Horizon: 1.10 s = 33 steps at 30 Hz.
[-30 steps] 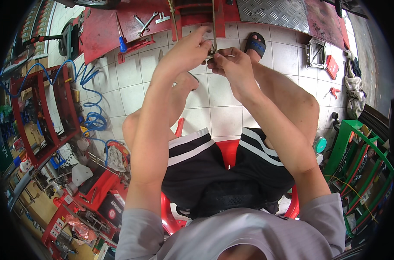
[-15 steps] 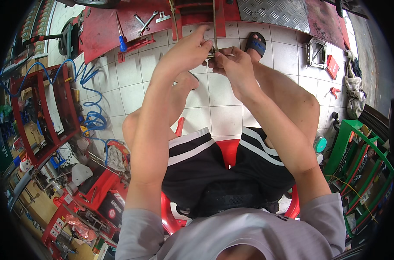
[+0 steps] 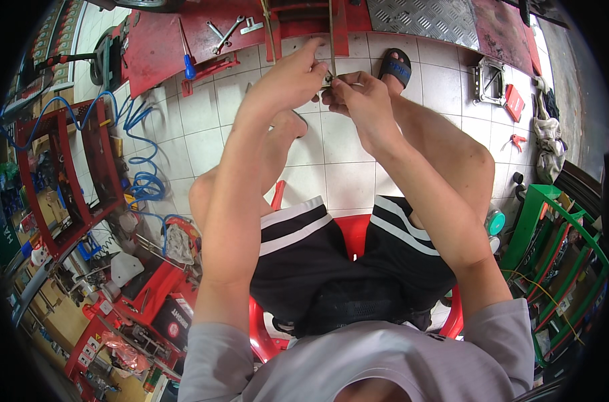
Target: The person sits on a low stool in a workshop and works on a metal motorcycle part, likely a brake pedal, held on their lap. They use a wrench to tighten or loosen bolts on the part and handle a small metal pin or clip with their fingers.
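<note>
At the front edge of the red lift platform (image 3: 154, 50), both my hands meet around a small metal part (image 3: 327, 81) at the lower end of a thin upright rod (image 3: 332, 40). My left hand (image 3: 294, 79) is closed on the part from the left, its index finger stretched up toward the platform. From the right, my right hand (image 3: 361, 100) pinches the same part between thumb and fingers. The fingers hide most of it, so its exact kind does not show.
A blue-handled screwdriver (image 3: 188, 65) and wrenches (image 3: 229, 35) lie on the platform's left. Blue air hose (image 3: 147, 184) coils on the tiles at left. On the right are red pliers (image 3: 516, 142), a red box (image 3: 514, 103) and a green rack (image 3: 542, 208).
Both hands stay in place, with only a slight shift of the small metal part between the fingers.
</note>
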Motion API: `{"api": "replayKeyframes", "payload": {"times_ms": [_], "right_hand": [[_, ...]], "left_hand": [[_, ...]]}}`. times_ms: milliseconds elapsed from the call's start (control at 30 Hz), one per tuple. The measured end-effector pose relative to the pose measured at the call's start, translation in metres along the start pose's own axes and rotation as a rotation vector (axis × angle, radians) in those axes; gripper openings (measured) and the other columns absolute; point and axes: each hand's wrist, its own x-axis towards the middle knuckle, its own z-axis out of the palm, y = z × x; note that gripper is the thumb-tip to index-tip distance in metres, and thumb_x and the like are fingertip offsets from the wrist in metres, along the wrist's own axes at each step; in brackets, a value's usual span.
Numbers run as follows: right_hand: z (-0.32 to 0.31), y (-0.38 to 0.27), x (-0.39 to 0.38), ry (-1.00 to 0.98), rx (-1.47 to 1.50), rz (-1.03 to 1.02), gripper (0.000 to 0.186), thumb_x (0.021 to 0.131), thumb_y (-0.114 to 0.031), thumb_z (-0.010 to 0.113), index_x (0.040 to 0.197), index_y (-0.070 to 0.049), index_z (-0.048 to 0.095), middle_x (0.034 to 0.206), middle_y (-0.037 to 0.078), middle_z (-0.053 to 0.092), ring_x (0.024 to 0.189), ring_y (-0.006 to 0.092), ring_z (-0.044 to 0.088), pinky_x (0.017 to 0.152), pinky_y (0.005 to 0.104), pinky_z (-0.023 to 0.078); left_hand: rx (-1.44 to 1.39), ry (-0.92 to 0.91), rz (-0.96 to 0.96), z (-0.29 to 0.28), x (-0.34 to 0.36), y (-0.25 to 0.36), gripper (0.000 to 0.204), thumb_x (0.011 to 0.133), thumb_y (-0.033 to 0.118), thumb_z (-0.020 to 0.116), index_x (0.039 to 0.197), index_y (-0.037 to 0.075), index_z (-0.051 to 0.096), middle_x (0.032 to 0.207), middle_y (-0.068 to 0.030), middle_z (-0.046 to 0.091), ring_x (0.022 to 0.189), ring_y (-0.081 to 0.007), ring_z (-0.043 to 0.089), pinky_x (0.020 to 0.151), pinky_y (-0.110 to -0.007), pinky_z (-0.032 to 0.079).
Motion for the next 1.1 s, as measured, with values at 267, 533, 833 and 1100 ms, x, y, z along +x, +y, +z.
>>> {"api": "replayKeyframes", "payload": {"times_ms": [267, 533, 833, 1100], "right_hand": [[0.000, 0.000, 0.001, 0.001, 0.003, 0.007, 0.021, 0.095, -0.006, 0.057, 0.106, 0.011, 0.054, 0.088, 0.019, 0.069, 0.077, 0.0198, 0.070, 0.069, 0.0291, 0.056], [-0.001, -0.001, 0.000, 0.002, 0.003, 0.007, 0.020, 0.095, -0.006, 0.058, 0.105, 0.011, 0.054, 0.088, 0.019, 0.069, 0.077, 0.0196, 0.070, 0.070, 0.0289, 0.056], [0.001, -0.001, -0.001, 0.000, -0.002, 0.008, 0.020, 0.095, -0.006, 0.058, 0.105, 0.011, 0.054, 0.088, 0.019, 0.070, 0.077, 0.0198, 0.070, 0.069, 0.0288, 0.056], [0.001, -0.001, 0.000, -0.004, -0.003, 0.002, 0.020, 0.096, -0.006, 0.056, 0.105, 0.011, 0.053, 0.090, 0.019, 0.069, 0.077, 0.0205, 0.070, 0.070, 0.0293, 0.056]], "left_hand": [[0.011, 0.008, -0.001, 0.000, 0.000, 0.001, 0.048, 0.101, 0.019, 0.047, 0.147, 0.012, 0.038, 0.120, -0.0122, 0.061, 0.108, -0.0227, 0.060, 0.092, -0.034, 0.047], [0.006, 0.020, 0.014, 0.001, -0.003, 0.007, 0.047, 0.101, 0.017, 0.045, 0.147, 0.012, 0.038, 0.122, -0.0126, 0.060, 0.109, -0.0224, 0.060, 0.092, -0.034, 0.047], [-0.047, -0.051, 0.052, -0.001, 0.003, -0.008, 0.047, 0.101, 0.019, 0.048, 0.146, 0.012, 0.040, 0.127, -0.0125, 0.056, 0.110, -0.0229, 0.059, 0.093, -0.033, 0.047], [-0.032, -0.055, -0.037, -0.003, -0.002, 0.004, 0.040, 0.099, 0.016, 0.049, 0.138, 0.007, 0.047, 0.119, -0.0125, 0.061, 0.100, -0.0217, 0.062, 0.086, -0.034, 0.049]]}}
